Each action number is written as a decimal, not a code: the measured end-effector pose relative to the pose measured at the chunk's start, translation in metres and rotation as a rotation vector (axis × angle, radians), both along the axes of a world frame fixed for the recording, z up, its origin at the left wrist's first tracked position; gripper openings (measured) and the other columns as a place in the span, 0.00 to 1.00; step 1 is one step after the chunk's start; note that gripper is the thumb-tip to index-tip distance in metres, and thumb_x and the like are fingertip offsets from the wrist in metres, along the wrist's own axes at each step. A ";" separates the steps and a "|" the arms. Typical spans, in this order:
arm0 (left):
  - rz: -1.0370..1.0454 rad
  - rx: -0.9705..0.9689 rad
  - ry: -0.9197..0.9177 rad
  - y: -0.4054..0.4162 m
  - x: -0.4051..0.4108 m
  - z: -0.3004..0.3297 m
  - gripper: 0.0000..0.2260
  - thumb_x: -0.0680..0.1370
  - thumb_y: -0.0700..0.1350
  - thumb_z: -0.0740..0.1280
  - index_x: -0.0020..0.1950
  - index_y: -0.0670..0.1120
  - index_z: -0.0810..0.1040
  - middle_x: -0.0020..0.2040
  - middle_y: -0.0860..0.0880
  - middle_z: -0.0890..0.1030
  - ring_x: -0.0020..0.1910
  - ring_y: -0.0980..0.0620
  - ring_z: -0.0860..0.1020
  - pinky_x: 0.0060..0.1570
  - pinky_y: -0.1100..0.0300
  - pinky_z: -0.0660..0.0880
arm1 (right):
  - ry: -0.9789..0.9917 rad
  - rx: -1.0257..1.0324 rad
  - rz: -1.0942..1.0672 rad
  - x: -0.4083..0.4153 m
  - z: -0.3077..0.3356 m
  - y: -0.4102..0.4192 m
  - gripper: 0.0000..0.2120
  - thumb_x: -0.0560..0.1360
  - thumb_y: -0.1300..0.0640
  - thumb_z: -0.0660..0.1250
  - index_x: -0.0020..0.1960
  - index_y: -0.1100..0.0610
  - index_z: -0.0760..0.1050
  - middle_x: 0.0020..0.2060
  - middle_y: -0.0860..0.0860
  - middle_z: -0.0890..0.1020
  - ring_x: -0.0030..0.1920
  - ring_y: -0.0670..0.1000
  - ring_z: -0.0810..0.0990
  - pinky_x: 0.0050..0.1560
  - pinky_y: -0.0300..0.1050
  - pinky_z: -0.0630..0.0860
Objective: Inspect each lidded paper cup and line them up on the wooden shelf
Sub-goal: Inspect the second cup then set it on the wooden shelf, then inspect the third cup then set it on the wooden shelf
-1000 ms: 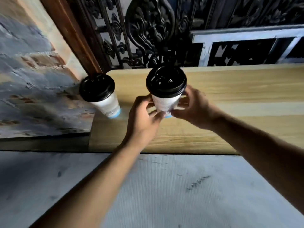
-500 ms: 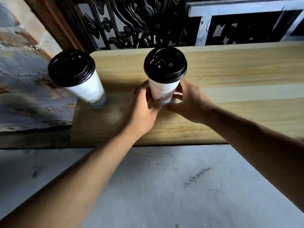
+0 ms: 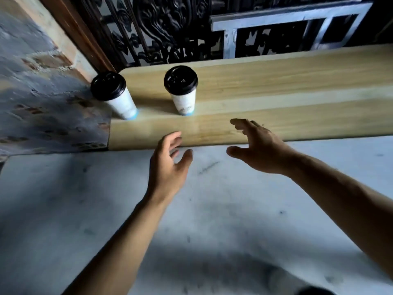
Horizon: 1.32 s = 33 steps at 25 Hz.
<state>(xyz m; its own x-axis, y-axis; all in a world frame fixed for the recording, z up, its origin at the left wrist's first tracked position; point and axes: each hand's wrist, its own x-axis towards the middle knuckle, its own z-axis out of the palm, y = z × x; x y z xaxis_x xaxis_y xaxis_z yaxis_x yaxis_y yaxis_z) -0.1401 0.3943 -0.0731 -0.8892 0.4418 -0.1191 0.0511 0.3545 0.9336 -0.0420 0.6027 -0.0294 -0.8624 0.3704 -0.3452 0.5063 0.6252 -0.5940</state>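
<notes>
Paper cups are standing on the wooden shelf [image 3: 276, 86] in front of us, two of them, each white with a black lid. The left cup [image 3: 119, 96] is sitting at the shelf's left end, right by the corner, and the wide lens is making it look tilted. The right cup [image 3: 183, 91] is standing upright just beside it, with a gap of bare wood between them.

Behind the shelf we are seeing dark ornate ironwork [image 3: 161, 30] and a pale painted frame [image 3: 282, 17]. To the left a rough, patchy wall [image 3: 36, 99] is running alongside, with a brown wooden post [image 3: 70, 33] at its edge. Below the shelf a grey scuffed floor [image 3: 212, 220] is filling the lower view. Nothing is standing between our hands and the cups.

We are holding both hands out in the air, near the shelf's front edge and apart from the cups. Our left hand [image 3: 168, 160] is hanging below and slightly left of the right cup, fingers loosely spread, gripping nothing. Our right hand [image 3: 257, 145] is hovering further right, over the shelf's front edge, fingers also spread and gripping nothing.

Each cup is carrying some faint print and a light blue band near its base, but the writing is too blurred for us to read.
</notes>
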 end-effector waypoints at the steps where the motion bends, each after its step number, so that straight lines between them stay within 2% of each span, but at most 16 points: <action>1: -0.012 -0.021 0.005 0.000 0.023 0.010 0.20 0.77 0.37 0.71 0.68 0.46 0.75 0.60 0.48 0.80 0.65 0.53 0.79 0.67 0.56 0.75 | 0.005 -0.005 0.014 0.021 0.010 -0.003 0.35 0.77 0.50 0.71 0.80 0.51 0.61 0.74 0.55 0.72 0.73 0.56 0.71 0.61 0.41 0.64; 4: -0.030 -0.073 0.024 -0.007 0.094 0.033 0.18 0.78 0.36 0.70 0.67 0.46 0.76 0.60 0.49 0.81 0.63 0.55 0.79 0.66 0.60 0.74 | 0.059 -0.022 0.028 0.089 0.034 -0.012 0.31 0.77 0.50 0.70 0.78 0.51 0.65 0.73 0.54 0.73 0.72 0.55 0.72 0.59 0.40 0.64; 6: -0.033 -0.122 0.041 -0.012 0.138 0.043 0.17 0.78 0.30 0.65 0.65 0.44 0.78 0.58 0.49 0.82 0.61 0.57 0.80 0.64 0.63 0.75 | 0.089 -0.038 0.045 0.134 0.042 -0.015 0.29 0.78 0.50 0.70 0.77 0.51 0.67 0.73 0.55 0.73 0.72 0.55 0.72 0.59 0.39 0.64; 8: -0.013 -0.158 0.012 -0.025 0.195 0.052 0.23 0.74 0.24 0.57 0.61 0.42 0.81 0.56 0.50 0.84 0.57 0.64 0.81 0.61 0.65 0.74 | 0.104 -0.076 0.097 0.183 0.048 -0.023 0.28 0.78 0.50 0.70 0.76 0.51 0.69 0.71 0.55 0.74 0.71 0.55 0.74 0.60 0.38 0.64; 10: -0.045 -0.193 -0.033 -0.041 0.249 0.049 0.28 0.71 0.22 0.54 0.61 0.44 0.81 0.56 0.51 0.84 0.56 0.69 0.80 0.61 0.66 0.73 | 0.131 -0.134 0.129 0.229 0.056 -0.032 0.27 0.78 0.48 0.71 0.75 0.51 0.70 0.70 0.54 0.74 0.70 0.54 0.74 0.61 0.37 0.64; 12: -0.116 -0.265 -0.097 -0.059 0.290 0.037 0.30 0.70 0.26 0.57 0.68 0.47 0.77 0.65 0.51 0.81 0.66 0.64 0.77 0.69 0.63 0.71 | 0.143 -0.170 0.195 0.266 0.054 -0.045 0.31 0.76 0.47 0.73 0.76 0.51 0.69 0.71 0.55 0.72 0.71 0.54 0.73 0.64 0.37 0.64; 14: -0.189 -0.391 -0.118 -0.062 0.319 0.037 0.34 0.69 0.35 0.66 0.75 0.52 0.69 0.73 0.52 0.75 0.72 0.58 0.72 0.73 0.59 0.68 | 0.139 -0.159 0.293 0.286 0.054 -0.059 0.39 0.72 0.44 0.76 0.78 0.51 0.66 0.74 0.56 0.67 0.74 0.57 0.69 0.71 0.42 0.65; 15: -0.206 -0.404 -0.128 -0.058 0.328 0.038 0.36 0.69 0.38 0.70 0.76 0.54 0.67 0.73 0.54 0.75 0.71 0.61 0.72 0.71 0.62 0.69 | 0.127 -0.127 0.349 0.292 0.052 -0.065 0.43 0.70 0.43 0.78 0.79 0.50 0.64 0.76 0.57 0.65 0.74 0.59 0.68 0.73 0.47 0.67; 17: -0.223 -0.363 -0.122 -0.041 0.336 0.039 0.37 0.67 0.37 0.77 0.73 0.52 0.69 0.65 0.56 0.78 0.61 0.67 0.76 0.58 0.71 0.70 | 0.111 -0.043 0.416 0.297 0.048 -0.077 0.43 0.68 0.47 0.79 0.79 0.51 0.65 0.77 0.57 0.64 0.75 0.61 0.67 0.73 0.53 0.70; 19: -0.166 -0.374 -0.102 -0.028 0.337 0.036 0.33 0.66 0.38 0.79 0.69 0.49 0.73 0.60 0.52 0.82 0.56 0.58 0.81 0.47 0.72 0.71 | 0.139 0.010 0.410 0.299 0.045 -0.081 0.37 0.69 0.55 0.78 0.76 0.54 0.70 0.75 0.57 0.68 0.73 0.62 0.69 0.70 0.54 0.73; 21: -0.095 -0.389 -0.075 -0.024 0.336 0.037 0.29 0.67 0.42 0.80 0.66 0.48 0.75 0.58 0.49 0.84 0.55 0.50 0.82 0.42 0.71 0.71 | 0.168 -0.015 0.354 0.300 0.048 -0.078 0.32 0.69 0.60 0.74 0.73 0.56 0.73 0.72 0.58 0.71 0.69 0.62 0.73 0.67 0.52 0.75; 23: -0.103 -0.358 -0.091 -0.034 0.336 0.046 0.29 0.68 0.46 0.79 0.66 0.52 0.74 0.58 0.52 0.84 0.55 0.53 0.82 0.44 0.73 0.71 | 0.189 -0.104 0.289 0.303 0.056 -0.072 0.32 0.66 0.59 0.72 0.71 0.55 0.75 0.68 0.57 0.74 0.65 0.59 0.77 0.65 0.46 0.76; 25: -0.158 -0.300 -0.088 -0.050 0.335 0.070 0.28 0.69 0.50 0.78 0.67 0.56 0.73 0.58 0.54 0.84 0.55 0.56 0.82 0.47 0.70 0.74 | 0.201 -0.203 0.208 0.303 0.069 -0.066 0.31 0.66 0.56 0.72 0.70 0.53 0.76 0.64 0.54 0.76 0.63 0.55 0.80 0.62 0.39 0.76; 28: -0.223 -0.206 -0.047 -0.072 0.334 0.114 0.25 0.70 0.53 0.77 0.65 0.58 0.74 0.52 0.55 0.84 0.50 0.57 0.83 0.49 0.60 0.79 | 0.183 -0.466 0.087 0.300 0.100 -0.064 0.29 0.66 0.51 0.67 0.68 0.46 0.73 0.60 0.53 0.78 0.52 0.49 0.84 0.49 0.44 0.80; 31: -0.240 -0.308 0.141 -0.086 0.335 0.152 0.27 0.69 0.63 0.73 0.66 0.60 0.74 0.53 0.56 0.83 0.52 0.56 0.82 0.52 0.55 0.80 | 0.182 -0.679 0.043 0.298 0.124 -0.073 0.30 0.67 0.59 0.59 0.70 0.49 0.72 0.59 0.55 0.77 0.36 0.40 0.78 0.37 0.33 0.74; 33: -0.236 -0.391 0.225 -0.093 0.335 0.173 0.31 0.68 0.67 0.70 0.70 0.61 0.71 0.54 0.56 0.82 0.53 0.56 0.82 0.52 0.55 0.79 | 0.208 -0.811 -0.004 0.295 0.131 -0.086 0.30 0.67 0.58 0.58 0.68 0.50 0.75 0.59 0.57 0.78 0.36 0.43 0.77 0.36 0.35 0.72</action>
